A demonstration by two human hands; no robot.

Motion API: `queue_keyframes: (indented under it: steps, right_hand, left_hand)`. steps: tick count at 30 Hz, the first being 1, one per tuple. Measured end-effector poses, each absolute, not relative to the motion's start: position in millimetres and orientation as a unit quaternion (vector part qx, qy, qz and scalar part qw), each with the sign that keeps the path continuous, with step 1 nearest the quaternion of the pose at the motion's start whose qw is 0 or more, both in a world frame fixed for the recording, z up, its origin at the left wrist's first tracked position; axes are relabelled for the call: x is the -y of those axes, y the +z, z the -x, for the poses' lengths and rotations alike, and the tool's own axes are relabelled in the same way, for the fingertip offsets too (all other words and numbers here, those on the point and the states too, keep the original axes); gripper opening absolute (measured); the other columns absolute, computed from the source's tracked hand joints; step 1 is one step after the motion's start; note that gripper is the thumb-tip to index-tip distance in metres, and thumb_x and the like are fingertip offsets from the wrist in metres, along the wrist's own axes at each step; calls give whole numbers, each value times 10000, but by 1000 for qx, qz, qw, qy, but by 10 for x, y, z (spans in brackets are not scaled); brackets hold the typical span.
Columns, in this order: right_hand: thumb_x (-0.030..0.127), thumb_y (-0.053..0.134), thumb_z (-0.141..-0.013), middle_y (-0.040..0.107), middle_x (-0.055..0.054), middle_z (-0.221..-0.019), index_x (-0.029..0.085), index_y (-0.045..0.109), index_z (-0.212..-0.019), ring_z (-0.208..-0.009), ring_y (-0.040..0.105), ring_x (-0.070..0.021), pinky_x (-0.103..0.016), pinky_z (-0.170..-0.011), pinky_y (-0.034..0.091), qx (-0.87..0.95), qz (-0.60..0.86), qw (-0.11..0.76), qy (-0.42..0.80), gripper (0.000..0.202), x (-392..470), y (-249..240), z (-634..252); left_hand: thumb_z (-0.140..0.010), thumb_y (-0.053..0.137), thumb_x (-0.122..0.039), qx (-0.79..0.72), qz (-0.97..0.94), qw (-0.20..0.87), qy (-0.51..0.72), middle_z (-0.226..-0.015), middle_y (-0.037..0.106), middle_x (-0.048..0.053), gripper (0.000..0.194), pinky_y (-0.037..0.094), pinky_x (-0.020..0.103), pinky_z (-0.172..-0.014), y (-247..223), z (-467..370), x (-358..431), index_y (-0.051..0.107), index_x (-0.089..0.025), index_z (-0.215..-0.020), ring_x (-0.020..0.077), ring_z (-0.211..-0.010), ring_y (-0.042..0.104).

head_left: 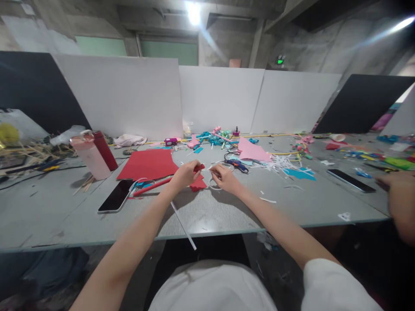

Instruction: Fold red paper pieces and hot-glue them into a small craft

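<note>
My left hand (pixel 185 175) is closed on a small piece of red paper (pixel 199 167), whose edge sticks out past the fingers. Close by, my right hand (pixel 224 177) pinches a thin white strip (pixel 210 183) that curls down in a loop. A small gap separates the two hands. Red scraps (pixel 198 185) lie on the table beneath them. A long red stick or rolled tube (pixel 152 186) rests below the left wrist. Another white strip (pixel 183 226) slants out over the table's front edge. Behind the left hand lies a large red sheet (pixel 145 164).
A phone (pixel 116 196) and a pink bottle (pixel 92 157) stand left. Behind the right hand are a blue glue gun (pixel 238 166), pink paper (pixel 254 151) and white shreds (pixel 280 163). A second phone (pixel 350 180) lies near another person's hand (pixel 402 203). White panels (pixel 223 101) close off the back.
</note>
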State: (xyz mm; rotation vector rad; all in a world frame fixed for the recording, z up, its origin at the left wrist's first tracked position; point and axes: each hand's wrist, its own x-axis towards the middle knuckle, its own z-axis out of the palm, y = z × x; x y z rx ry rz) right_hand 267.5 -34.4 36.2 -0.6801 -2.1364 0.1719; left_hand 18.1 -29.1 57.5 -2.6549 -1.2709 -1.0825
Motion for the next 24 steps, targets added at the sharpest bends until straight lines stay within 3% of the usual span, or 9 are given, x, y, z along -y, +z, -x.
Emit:
queue_keyframes:
  steps: [6,11,17,24]
  right_hand:
    - [215,545,-1029,693,-75,-957,192,670,-1083,-780,617,-191,-315,-738,475,856,292,422,68,139,356,355,-2690]
    - [202,527,-1006,712,-54,-910,183,644,-1261,-734,608,-184,-310,-738,482,853,309,411,87,281,391,358,-2687]
    - [196,538,-977,709,-58,-932,180,652,-1244,-729,597,-183,-309,-735,478,857,287,417,93,291,383,329,-2719]
    - [172,520,-982,715,-64,-964,184,656,-1239,-742,614,-179,-305,-746,488,853,291,427,77,291,378,320,-2724]
  left_hand:
    - [-943,679,-199,376,841,-41,-387,-920,760,60,95,525,305,-804,606,-165,295,701,-174,-1031,180,-810,677]
    - [-915,729,-259,371,822,-84,-423,-894,778,64,114,553,293,-769,655,-153,291,742,-173,-987,165,-766,664]
    - [-921,746,-317,371,812,-117,-435,-873,776,47,159,534,274,-719,673,-143,299,753,-173,-988,147,-724,641]
    - [-923,746,-301,387,807,-113,-432,-916,798,41,270,526,276,-736,661,-122,270,745,-181,-1166,142,-720,652]
